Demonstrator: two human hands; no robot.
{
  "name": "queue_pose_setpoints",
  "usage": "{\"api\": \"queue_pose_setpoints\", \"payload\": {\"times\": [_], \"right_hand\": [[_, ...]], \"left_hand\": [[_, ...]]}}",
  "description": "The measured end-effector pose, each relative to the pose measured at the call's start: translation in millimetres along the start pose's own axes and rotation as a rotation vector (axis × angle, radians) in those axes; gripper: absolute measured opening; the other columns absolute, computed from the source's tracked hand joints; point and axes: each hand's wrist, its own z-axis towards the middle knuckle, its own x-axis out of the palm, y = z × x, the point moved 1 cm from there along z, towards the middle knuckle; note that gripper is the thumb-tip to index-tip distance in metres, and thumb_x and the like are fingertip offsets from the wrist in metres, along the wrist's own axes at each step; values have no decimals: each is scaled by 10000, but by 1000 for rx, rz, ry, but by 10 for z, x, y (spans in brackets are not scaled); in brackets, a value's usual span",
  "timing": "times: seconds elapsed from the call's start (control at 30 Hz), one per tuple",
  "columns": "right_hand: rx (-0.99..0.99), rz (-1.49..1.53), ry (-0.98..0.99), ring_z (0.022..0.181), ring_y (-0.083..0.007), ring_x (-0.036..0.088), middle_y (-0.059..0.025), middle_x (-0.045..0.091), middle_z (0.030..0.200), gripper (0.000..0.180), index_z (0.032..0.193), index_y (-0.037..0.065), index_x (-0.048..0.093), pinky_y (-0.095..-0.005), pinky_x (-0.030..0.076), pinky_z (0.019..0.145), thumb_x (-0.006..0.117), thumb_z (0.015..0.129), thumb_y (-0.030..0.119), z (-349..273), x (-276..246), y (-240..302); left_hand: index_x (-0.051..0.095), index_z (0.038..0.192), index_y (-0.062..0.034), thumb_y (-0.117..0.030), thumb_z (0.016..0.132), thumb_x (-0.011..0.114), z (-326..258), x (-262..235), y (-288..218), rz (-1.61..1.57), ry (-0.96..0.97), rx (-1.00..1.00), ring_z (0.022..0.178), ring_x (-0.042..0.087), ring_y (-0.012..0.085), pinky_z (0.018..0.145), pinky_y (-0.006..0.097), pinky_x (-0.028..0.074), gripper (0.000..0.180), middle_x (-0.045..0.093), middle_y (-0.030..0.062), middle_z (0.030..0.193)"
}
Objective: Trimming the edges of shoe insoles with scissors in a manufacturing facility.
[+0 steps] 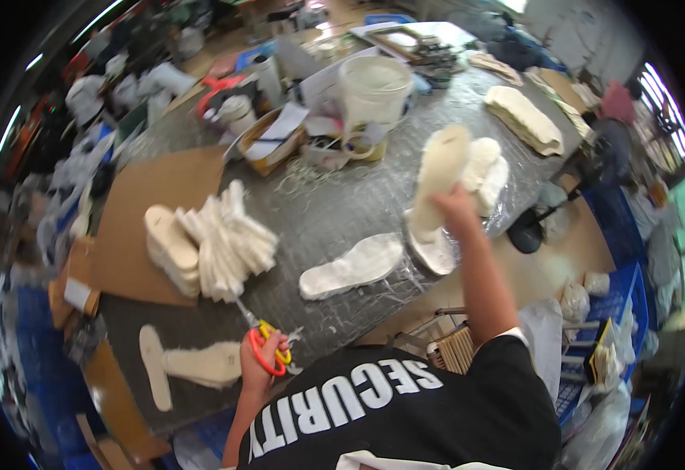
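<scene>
Scissors sit gripped in the left hand at six o'clock, the right hand lifts one insole at two o'clock, a cut stack lies at nine o'clock on the surface, seemingly midway.

Grey worktable, insole stacks, bucket

Grey worktable, bright windows right, blue crates

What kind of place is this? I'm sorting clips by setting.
Probably a shoe-insole workshop: stacked cream foot-shaped insoles, a white glue bucket, and red-and-yellow-handled scissors in the left hand.
</scene>
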Motion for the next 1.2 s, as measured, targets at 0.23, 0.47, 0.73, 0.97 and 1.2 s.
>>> {"api": "queue_pose_setpoints", "payload": {"times": [0.23, 0.47, 0.73, 0.97, 1.2], "right_hand": [[-260, -648, -75, 976, -262, 567, -187, 587, 1072, 382, 1166, 36, 530, -360, 452, 834, 617, 809, 143, 476, 156, -447], [-160, -479, 1160, 830, -296, 603, -176, 622, 892, 251, 938, -12, 615, -367, 474, 759, 643, 764, 167, -1486, 2562, -828], [-267, -910, 1138, 988, -350, 543, -160, 563, 1035, 536, 1113, 29, 505, -416, 448, 849, 733, 678, 244, -2278, 3703, -917], [46, -583, 1303, 892, -243, 577, -135, 594, 964, 355, 996, 25, 523, -318, 454, 802, 700, 698, 101, -2284, 3637, -990], [403, -70, 1381, 895, -80, 520, 3, 574, 912, 380, 1062, 38, 498, -257, 428, 822, 680, 730, -4, -2162, 3168, -816]], "left_hand": [[536, 836, 3, -104, 862, 567, -120, -88, -34, -103, -202, 25, 614, 544, 117, 555, 253, 456, 115, 576, 69, 716], [495, 885, -37, -66, 847, 588, -363, -1146, 73, -336, -684, 256, 610, 533, 111, 551, 248, 458, 104, 577, 76, 784], [511, 840, -63, -62, 763, 704, -768, -1538, 492, -532, -826, 161, 545, 523, 107, 479, 225, 421, 208, 607, 88, 767], [520, 840, -35, -46, 762, 698, -786, -1988, 681, -377, -810, 155, 639, 576, 129, 574, 247, 477, 195, 608, 75, 796], [495, 843, -9, 3, 758, 662, -386, -2074, 54, -484, -544, 358, 662, 572, 137, 610, 262, 481, 188, 586, 73, 776]]}}
